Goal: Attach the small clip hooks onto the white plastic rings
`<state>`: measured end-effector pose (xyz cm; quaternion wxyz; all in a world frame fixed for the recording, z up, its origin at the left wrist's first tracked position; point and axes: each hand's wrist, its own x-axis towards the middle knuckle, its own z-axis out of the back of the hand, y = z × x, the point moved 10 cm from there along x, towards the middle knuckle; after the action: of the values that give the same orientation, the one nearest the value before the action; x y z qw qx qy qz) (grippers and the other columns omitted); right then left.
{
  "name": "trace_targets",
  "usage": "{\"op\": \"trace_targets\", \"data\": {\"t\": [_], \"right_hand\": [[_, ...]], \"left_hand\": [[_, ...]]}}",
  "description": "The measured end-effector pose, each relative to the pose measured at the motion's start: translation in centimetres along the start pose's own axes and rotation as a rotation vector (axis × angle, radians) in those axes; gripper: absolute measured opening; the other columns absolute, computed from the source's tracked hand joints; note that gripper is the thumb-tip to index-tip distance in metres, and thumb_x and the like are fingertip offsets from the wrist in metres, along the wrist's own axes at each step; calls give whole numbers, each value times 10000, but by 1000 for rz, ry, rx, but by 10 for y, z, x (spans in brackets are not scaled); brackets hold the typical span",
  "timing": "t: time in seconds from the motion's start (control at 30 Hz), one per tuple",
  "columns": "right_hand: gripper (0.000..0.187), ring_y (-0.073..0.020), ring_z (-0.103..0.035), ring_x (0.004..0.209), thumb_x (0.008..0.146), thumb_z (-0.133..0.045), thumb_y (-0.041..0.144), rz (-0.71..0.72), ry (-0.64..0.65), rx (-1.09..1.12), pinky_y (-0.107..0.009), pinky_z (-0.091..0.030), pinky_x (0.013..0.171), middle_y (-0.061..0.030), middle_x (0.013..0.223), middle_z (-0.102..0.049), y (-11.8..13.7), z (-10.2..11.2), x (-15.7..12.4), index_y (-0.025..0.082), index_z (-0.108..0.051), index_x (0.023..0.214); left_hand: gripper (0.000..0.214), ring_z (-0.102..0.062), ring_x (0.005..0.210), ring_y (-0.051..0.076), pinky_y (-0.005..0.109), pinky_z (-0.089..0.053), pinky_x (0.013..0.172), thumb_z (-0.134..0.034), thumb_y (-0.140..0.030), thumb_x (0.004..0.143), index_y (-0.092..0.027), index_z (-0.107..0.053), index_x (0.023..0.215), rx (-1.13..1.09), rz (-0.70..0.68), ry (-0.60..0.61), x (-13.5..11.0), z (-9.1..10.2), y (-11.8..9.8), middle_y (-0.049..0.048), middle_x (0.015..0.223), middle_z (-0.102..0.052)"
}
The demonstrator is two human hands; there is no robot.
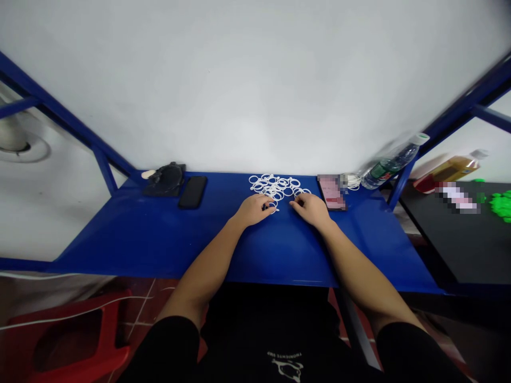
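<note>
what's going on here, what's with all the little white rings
A person is sitting at a blue metal table with both bare hands at the front edge of a loose pile of small white rings. The left hand and right hand rest close together, fingertips among the rings. A black phone lies left of the pile, and a phone with a blurred screen lies right of it. A plastic water bottle lies farther right.

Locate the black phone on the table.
In the head view, the black phone lies near the far edge of the blue table, just right of a dark object and left of the white rings.
</note>
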<state>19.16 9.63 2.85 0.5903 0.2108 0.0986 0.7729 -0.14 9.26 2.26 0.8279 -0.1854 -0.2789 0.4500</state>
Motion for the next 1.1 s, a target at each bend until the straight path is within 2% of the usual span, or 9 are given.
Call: {"op": "trace_targets", "data": {"t": [0.17, 0.27, 0.4, 0.53, 0.63, 0.83, 1.0, 1.1], "right_hand": [[147, -238, -668, 946, 949, -660, 346, 221, 23, 138, -369, -507, 879, -68, 995, -756, 22, -11, -2, 221, -725, 991], [164, -262, -679, 987, 959, -654, 348, 270, -2, 171, -429, -521, 932, -81, 1033, -758, 24, -13, -3, 220, -726, 1030], [163, -262, -688, 979, 961, -659, 340, 289, -13, 197, -437, -537, 918, -84, 1039, -760, 25, -12, -3, 222, -733, 1046], [156, -234, -692, 911, 955, -669, 294, 326, 60, 226, -379, -541, 837, -73, 1011, -761, 37, -17, -7, 211, -735, 1068], [214, -231, -697, 929, 954, -673, 266, 345, 100, 227, -363, -537, 835, -73, 1040, -766, 46, -21, -10, 207, -724, 1154], [287, -226, -715, 938, 975, -635, 232, 364, 121, 253, -357, -553, 836, -66, 1052, -775, 51, -24, -13, 233, -714, 1251], [310, -245, -728, 1016, 1046, -534, 289, 393, 54, 301, -395, -574, 908, -84, 1179, -776, 55, -12, -15, 259, -707, 1301], [310, -245, -730, 1013, 1060, -519, 321, 406, 8, 321, -396, -578, 912, -84, 1166, -778, 57, -5, -16, 261, -707, 1299]], "left_hand": [[218, -682, 1031, 228, 392, -537, 977, -735, -357, 934, -224, -767, 1105, 50, -70, -6, -1, 0, -7, 50, 1075, -762], [251, -676, 1088, 245, 413, -525, 1019, -749, -349, 926, -225, -759, 1145, 69, -75, -20, 0, 1, -5, 59, 1135, -762], [289, -681, 1051, 243, 408, -528, 987, -791, -307, 888, -235, -751, 1165, 93, -95, 23, 1, -4, -3, 52, 1106, -769], [224, -691, 939, 221, 375, -528, 916, -754, -234, 894, -239, -761, 1118, 112, -91, 77, 1, -12, -1, 29, 959, -769], [187, -689, 919, 211, 352, -525, 893, -709, -196, 901, -240, -768, 1072, 108, -118, 80, 0, -14, -7, 23, 936, -767], [126, -693, 939, 195, 337, -536, 903, -644, -226, 971, -220, -767, 1000, 81, -191, -20, -3, -6, -25, 40, 959, -763], [202, -695, 969, 183, 329, -551, 910, -562, -275, 1044, -213, -754, 1041, 47, -203, -92, -5, 5, -32, 57, 1016, -755], [224, -696, 993, 180, 328, -559, 918, -531, -282, 1064, -206, -740, 1087, 22, -209, -121, -6, 9, -34, 68, 1048, -749]]}}
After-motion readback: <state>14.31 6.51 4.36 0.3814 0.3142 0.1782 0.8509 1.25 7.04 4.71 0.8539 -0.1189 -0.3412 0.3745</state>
